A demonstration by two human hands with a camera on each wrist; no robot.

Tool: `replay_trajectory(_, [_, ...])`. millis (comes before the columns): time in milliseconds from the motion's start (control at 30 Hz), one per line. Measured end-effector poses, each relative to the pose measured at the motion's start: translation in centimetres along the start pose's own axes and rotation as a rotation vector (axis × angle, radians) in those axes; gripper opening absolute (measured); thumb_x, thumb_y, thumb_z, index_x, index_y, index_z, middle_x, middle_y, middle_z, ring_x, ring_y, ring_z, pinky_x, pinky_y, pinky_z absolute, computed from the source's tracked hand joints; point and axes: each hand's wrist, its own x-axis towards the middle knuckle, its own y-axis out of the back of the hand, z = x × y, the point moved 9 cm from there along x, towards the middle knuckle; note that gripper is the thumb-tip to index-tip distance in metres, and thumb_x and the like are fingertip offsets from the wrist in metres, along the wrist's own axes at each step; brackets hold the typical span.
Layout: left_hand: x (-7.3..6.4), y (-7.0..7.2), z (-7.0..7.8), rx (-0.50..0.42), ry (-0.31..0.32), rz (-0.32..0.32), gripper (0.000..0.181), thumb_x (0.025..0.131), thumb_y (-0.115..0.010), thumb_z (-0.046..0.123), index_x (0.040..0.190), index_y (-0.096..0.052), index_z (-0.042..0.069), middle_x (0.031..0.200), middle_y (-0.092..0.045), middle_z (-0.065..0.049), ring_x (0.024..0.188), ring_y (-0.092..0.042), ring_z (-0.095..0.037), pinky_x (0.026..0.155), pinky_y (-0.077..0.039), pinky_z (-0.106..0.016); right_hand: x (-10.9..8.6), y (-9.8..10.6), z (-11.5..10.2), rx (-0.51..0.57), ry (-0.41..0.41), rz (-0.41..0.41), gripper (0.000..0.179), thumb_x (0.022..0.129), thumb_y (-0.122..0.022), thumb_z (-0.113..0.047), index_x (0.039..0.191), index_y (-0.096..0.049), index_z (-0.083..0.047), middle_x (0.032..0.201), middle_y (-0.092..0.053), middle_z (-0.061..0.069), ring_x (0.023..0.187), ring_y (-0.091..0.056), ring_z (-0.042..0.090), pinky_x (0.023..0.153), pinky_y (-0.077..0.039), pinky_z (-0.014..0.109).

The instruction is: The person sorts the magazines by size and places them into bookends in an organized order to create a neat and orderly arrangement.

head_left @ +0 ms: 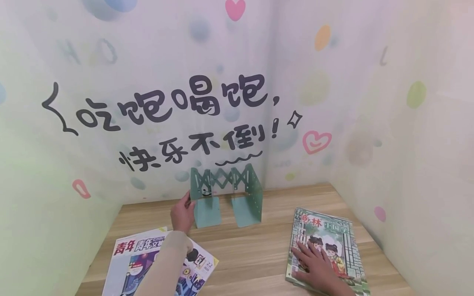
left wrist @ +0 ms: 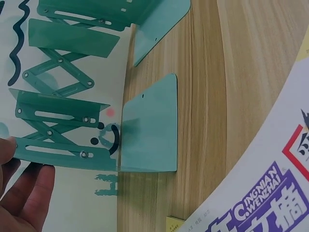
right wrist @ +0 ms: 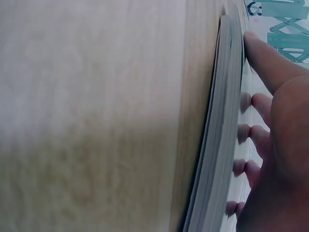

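A green metal expandable bookend (head_left: 222, 177) with crossed lattice bars stands upright at the back of the wooden table. My left hand (head_left: 183, 213) pinches the edge of its left side panel; in the left wrist view the thumb and fingers (left wrist: 36, 193) lie on either side of that panel. Over at the right, my right hand (head_left: 314, 265) rests on a stack of magazines (head_left: 338, 238) with two cartoon children on the cover. Its fingertips touch the top cover in the right wrist view, where the stacked page edges (right wrist: 219, 121) show.
More magazines (head_left: 129, 263) lie spread at the front left, partly hidden under my left forearm. Bare wood of the table (head_left: 244, 250) lies between the two groups of magazines. A pale printed curtain wall (head_left: 296, 102) closes off the back and both sides.
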Motion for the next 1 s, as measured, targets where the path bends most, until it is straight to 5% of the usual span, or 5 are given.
replay_trajectory(233, [0.2, 0.2, -0.6, -0.052, 0.035, 0.020, 0.046, 0.094, -0.063, 0.007, 0.139, -0.054, 0.013, 0.132, -0.059, -0.012, 0.115, -0.061, -0.032, 0.092, -0.053, -0.043, -0.3, -0.2, 0.0, 0.023, 0.013, -0.043, 0.081, 0.078, -0.057, -0.074, 0.144, -0.049, -0.028, 0.154, -0.036, 0.003, 0.143, -0.020, 0.041, 0.105, -0.010, 0.075])
replay_trajectory(600, [0.1, 0.3, -0.6, -0.068, 0.003, 0.003, 0.045, 0.094, -0.064, 0.006, 0.138, -0.055, 0.009, 0.131, -0.060, -0.014, 0.116, -0.060, -0.031, 0.092, -0.053, -0.041, -0.2, 0.1, 0.0, 0.021, -0.003, -0.027, 0.081, 0.076, -0.061, -0.073, 0.142, -0.052, -0.026, 0.152, -0.040, 0.003, 0.141, -0.024, 0.040, 0.104, -0.013, 0.076])
replay_trajectory(800, [0.2, 0.4, -0.6, -0.072, 0.021, 0.006, 0.045, 0.094, -0.064, 0.007, 0.137, -0.055, 0.010, 0.131, -0.060, -0.013, 0.116, -0.060, -0.030, 0.092, -0.053, -0.040, 0.4, 1.0, -0.3, 0.025, -0.089, 0.067, 0.076, 0.078, -0.067, -0.065, 0.138, -0.056, -0.019, 0.146, -0.046, 0.012, 0.136, -0.032, 0.044, 0.101, -0.017, 0.079])
replay_trajectory(1000, [0.2, 0.3, -0.9, -0.074, 0.047, 0.001, 0.045, 0.093, -0.065, 0.008, 0.137, -0.056, 0.013, 0.131, -0.060, -0.011, 0.116, -0.060, -0.030, 0.093, -0.053, -0.041, 1.5, 0.9, 0.4, 0.009, -0.284, 0.104, 0.086, 0.080, -0.062, -0.069, 0.142, -0.048, -0.011, 0.151, -0.031, 0.025, 0.136, -0.018, 0.054, 0.095, -0.001, 0.085])
